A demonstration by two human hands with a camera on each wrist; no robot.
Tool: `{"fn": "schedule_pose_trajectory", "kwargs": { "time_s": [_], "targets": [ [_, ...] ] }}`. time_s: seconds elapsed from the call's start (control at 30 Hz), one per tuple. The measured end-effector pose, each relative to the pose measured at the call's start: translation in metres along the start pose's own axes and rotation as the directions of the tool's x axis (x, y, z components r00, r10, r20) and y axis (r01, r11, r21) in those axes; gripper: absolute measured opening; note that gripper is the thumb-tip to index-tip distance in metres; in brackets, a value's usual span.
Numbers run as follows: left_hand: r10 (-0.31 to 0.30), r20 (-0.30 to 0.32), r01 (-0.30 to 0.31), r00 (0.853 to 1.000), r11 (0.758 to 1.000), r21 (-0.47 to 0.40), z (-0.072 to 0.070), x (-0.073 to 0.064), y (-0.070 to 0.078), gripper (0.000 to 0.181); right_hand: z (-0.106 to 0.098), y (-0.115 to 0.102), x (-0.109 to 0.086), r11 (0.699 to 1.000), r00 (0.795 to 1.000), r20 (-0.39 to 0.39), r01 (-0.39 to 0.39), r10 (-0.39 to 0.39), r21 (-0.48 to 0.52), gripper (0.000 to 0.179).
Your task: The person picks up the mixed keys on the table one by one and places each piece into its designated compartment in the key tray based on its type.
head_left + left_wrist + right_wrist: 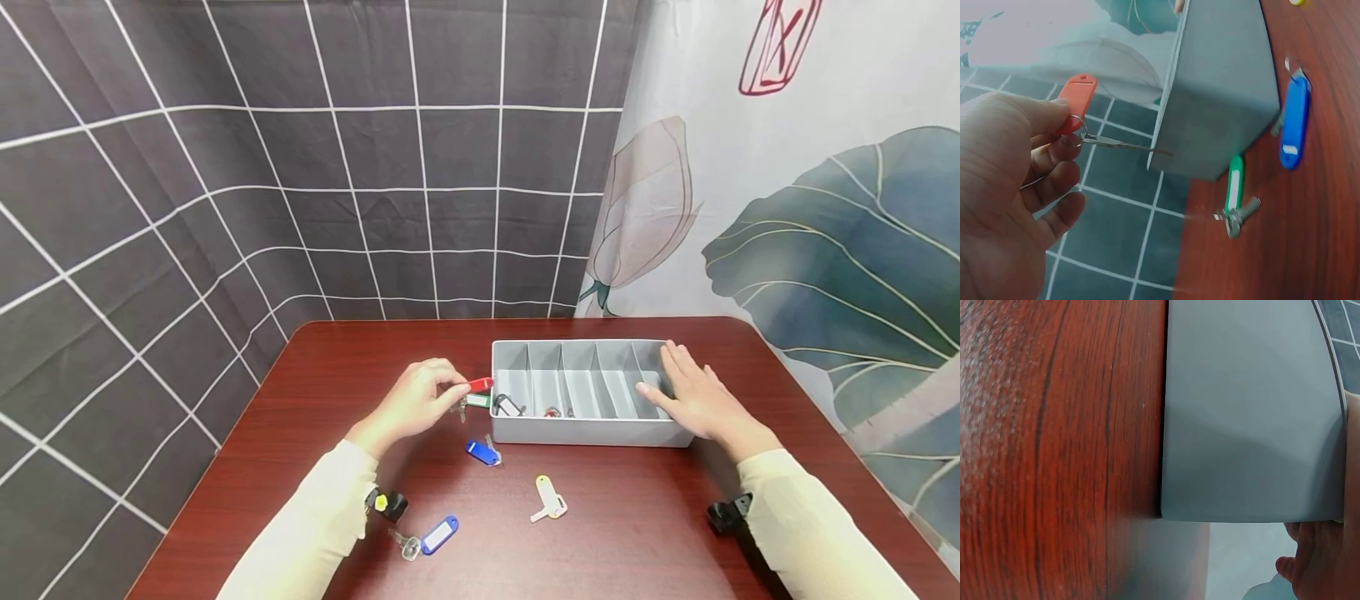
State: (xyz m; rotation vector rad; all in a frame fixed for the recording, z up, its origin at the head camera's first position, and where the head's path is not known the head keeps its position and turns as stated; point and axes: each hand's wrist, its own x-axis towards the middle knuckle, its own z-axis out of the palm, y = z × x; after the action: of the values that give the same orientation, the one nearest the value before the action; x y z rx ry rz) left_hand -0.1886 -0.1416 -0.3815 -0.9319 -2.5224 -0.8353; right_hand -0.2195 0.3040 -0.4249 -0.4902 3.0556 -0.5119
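Note:
My left hand [420, 396] pinches a red key tag [480, 385] between thumb and fingers beside the box's left end. From the tag's ring a metal key [1116, 144] points toward the box rim, overlapping it in the left wrist view. The grey divided box [592, 431] stands on the table. My right hand [697, 400] rests on its right end, fingers fairly straight along the rim and thumb over the inside. Below the left hand, a green-tagged key [476, 401] lies against the box's left end. A blue-tagged key [482, 452] lies just in front of the box.
A black-tagged key [508, 406] lies in the leftmost compartment, with a small red item [552, 412] farther right inside. Nearer me on the brown table [600, 542] are a yellow-tagged key [551, 498] and another blue-tagged key [439, 534]. Curtains [375, 167] hang behind.

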Motion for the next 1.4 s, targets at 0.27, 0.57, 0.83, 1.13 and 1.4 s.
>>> {"fn": "schedule_pose_trajectory", "kwargs": {
  "time_s": [0.27,0.57,0.83,1.13,1.4],
  "targets": [
    [0.033,0.034,-0.033,0.999,0.999,0.006,0.006,0.021,0.015,0.008,0.0,0.0,0.0,1.0,1.0,0.009,-0.004,0.004,0.012,0.096],
    [0.096,0.017,-0.096,0.995,0.995,-0.016,0.022,0.048,0.03,0.008,-0.001,-0.001,0.0,1.0,1.0,0.011,-0.01,0.01,0.018,0.097],
    [0.079,0.042,-0.077,0.996,0.996,-0.053,0.04,0.07,0.041,0.01,0.001,0.0,0.0,1.0,1.0,0.013,-0.013,0.013,0.008,0.098],
    [-0.01,0.063,0.014,0.998,0.998,-0.063,0.066,0.082,0.045,0.012,0.0,-0.001,-0.001,1.0,1.0,-0.006,-0.008,0.008,0.006,0.097],
    [-0.049,0.062,0.053,0.997,0.996,-0.077,0.081,0.084,0.042,0.012,0.001,0.001,0.0,1.0,1.0,-0.008,0.001,-0.001,0.002,0.096]
  ]
}}
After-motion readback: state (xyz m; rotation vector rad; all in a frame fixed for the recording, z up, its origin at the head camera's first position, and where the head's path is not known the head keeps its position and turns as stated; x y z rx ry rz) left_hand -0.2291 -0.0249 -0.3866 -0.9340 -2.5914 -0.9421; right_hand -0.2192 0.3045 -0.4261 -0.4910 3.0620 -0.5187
